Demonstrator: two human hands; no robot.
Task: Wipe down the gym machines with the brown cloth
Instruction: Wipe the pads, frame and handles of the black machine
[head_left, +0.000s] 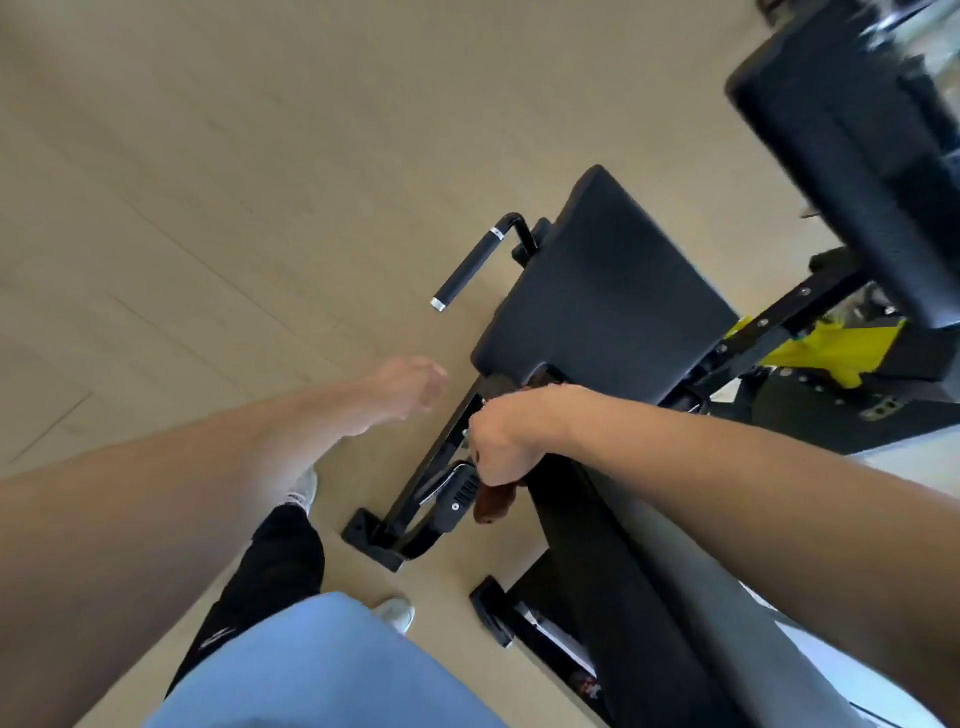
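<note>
A black gym machine stands ahead on the right, with a padded seat (602, 296) and a black metal frame (415, 499) running down to the floor. My right hand (511, 436) is closed on the brown cloth (493, 501), pressing it against the frame just below the seat's front edge; only a bunched end of the cloth shows under my fist. My left hand (410, 387) hovers blurred to the left of the seat, fingers loosely curled, holding nothing and touching nothing.
A black side handle (467, 270) with silver end caps sticks out left of the seat. A tall back pad (852, 156) rises at upper right, with yellow parts (826, 348) behind the frame. Beige floor spreads to the left. My legs and white shoes (395, 613) are below.
</note>
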